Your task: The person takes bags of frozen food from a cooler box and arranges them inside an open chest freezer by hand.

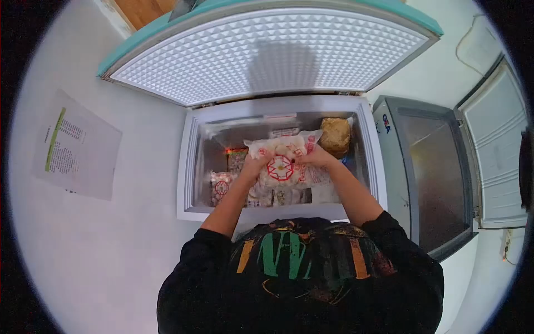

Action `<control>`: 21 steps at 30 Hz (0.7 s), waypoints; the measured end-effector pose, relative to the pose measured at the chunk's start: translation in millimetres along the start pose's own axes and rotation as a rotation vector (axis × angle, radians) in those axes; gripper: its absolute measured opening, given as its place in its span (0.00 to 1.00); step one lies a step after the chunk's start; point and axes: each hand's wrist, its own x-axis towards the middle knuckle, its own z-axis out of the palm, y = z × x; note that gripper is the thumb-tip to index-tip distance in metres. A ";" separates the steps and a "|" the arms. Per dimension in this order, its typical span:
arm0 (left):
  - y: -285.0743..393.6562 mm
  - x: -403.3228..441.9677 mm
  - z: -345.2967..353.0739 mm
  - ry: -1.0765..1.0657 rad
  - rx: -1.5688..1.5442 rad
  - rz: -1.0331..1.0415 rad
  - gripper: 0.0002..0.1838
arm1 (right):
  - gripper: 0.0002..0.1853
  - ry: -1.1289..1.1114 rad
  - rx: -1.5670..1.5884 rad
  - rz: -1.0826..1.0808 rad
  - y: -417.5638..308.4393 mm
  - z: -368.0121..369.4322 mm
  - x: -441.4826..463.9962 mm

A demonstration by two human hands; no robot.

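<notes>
Bag point(280, 168) between left hand point(256, 167) and right hand point(316, 157), both curled around sides; I expect slippery, hefty, best held there.

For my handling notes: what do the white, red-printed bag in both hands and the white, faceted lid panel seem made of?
The white, red-printed bag looks like thin, slightly shiny plastic film, given its crinkled, partly see-through edges. The white, faceted lid panel looks hard and satiny, probably embossed metal, perhaps moulded plastic; its raised facets catch light.
</notes>
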 end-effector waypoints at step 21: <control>-63.2 1.4 47.4 -0.025 0.301 0.101 0.18 | 0.19 0.207 -0.184 -0.015 53.9 -53.2 -34.4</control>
